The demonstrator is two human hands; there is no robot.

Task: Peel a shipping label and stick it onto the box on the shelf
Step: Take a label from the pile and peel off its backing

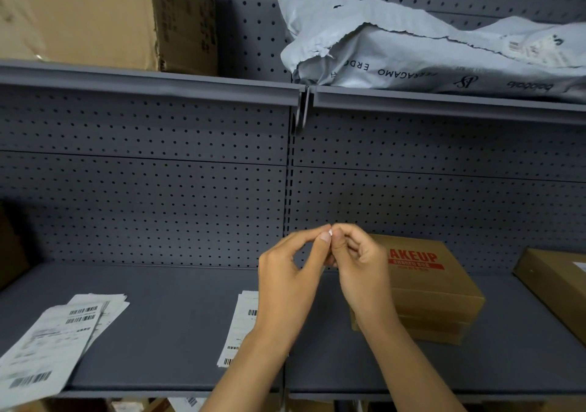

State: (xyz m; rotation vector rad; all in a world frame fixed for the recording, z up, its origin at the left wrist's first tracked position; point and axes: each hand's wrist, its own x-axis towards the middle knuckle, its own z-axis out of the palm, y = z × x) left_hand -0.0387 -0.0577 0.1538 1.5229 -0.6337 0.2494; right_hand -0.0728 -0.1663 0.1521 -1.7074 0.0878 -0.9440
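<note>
Head view: left hand (287, 272) and right hand (360, 265) raised together above shelf (174, 332), fingertips pinching one small white scrap (330, 232) between them. Box (434, 288) on shelf just behind right hand. Label sheet (242, 326) flat under left wrist; label stack (60, 338) far left.

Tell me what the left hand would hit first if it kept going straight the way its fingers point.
The left hand points up and slightly right, its fingertips already meeting the right hand over a small white scrap. So it meets the right hand's fingers first; beyond them, probably the pegboard back panel, though depth is unclear.
</note>
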